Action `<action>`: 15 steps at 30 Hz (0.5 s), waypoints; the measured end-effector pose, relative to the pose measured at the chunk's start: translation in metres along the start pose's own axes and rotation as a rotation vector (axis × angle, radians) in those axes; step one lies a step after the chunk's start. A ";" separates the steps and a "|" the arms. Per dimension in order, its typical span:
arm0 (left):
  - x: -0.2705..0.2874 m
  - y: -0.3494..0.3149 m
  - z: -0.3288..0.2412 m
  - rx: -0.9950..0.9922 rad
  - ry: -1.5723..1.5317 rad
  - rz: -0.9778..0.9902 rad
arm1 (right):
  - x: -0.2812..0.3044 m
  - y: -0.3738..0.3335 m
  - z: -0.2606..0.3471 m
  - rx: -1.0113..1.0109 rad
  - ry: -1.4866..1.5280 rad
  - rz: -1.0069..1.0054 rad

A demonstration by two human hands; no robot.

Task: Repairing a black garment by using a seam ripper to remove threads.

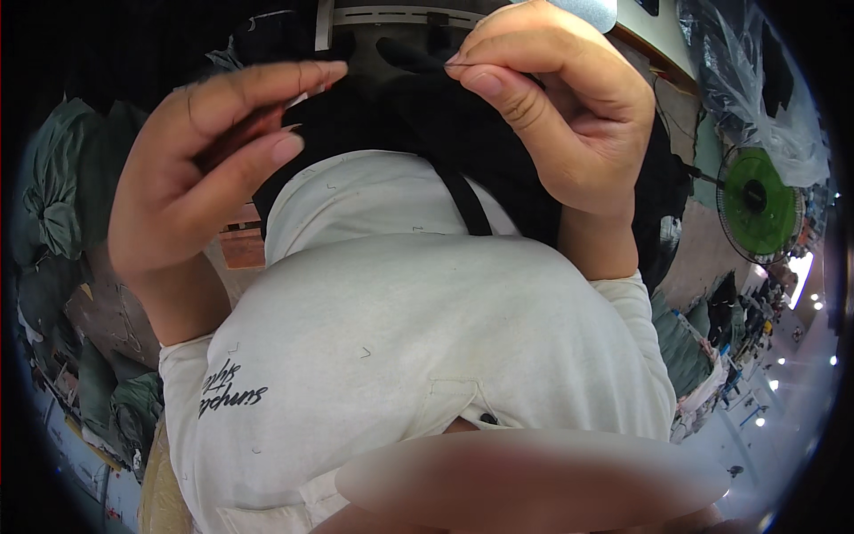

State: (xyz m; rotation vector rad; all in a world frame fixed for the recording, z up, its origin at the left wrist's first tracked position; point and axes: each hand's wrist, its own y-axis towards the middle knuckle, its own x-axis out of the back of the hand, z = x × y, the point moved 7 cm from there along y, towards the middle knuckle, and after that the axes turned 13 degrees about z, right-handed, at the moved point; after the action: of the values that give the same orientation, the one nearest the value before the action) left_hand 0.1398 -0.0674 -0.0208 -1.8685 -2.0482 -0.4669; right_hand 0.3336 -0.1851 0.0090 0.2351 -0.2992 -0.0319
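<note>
My left hand (178, 169) is raised at the upper left, its thumb and forefinger apart. In its curled fingers sits a small reddish object with a pale edge (309, 94), mostly hidden by the fingers, so its kind does not show. Across from it, my right hand (578, 116) is closed in a pinch, thumb tip against forefinger. Whatever the pinch holds, perhaps something very thin, is too small to make out. The two hands are apart. Below and between them lies black cloth (382, 111) over my lap.
A pale metal strip (391, 15) runs along the top edge, with a table edge (667, 58) at upper right. Clear plastic (756, 80) hangs above a green fan (756, 196) on the right. Tied green cloth bundles (67, 191) are piled on the left.
</note>
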 end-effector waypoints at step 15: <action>-0.021 0.001 0.012 -0.261 -0.802 -0.316 | -0.036 0.006 -0.057 0.240 0.023 0.152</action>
State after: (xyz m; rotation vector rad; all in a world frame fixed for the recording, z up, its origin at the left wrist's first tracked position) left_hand 0.1421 -0.0807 -0.0411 -2.1059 -2.9476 -0.0344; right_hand 0.3158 -0.1636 -0.0528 0.4500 -0.2968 0.1581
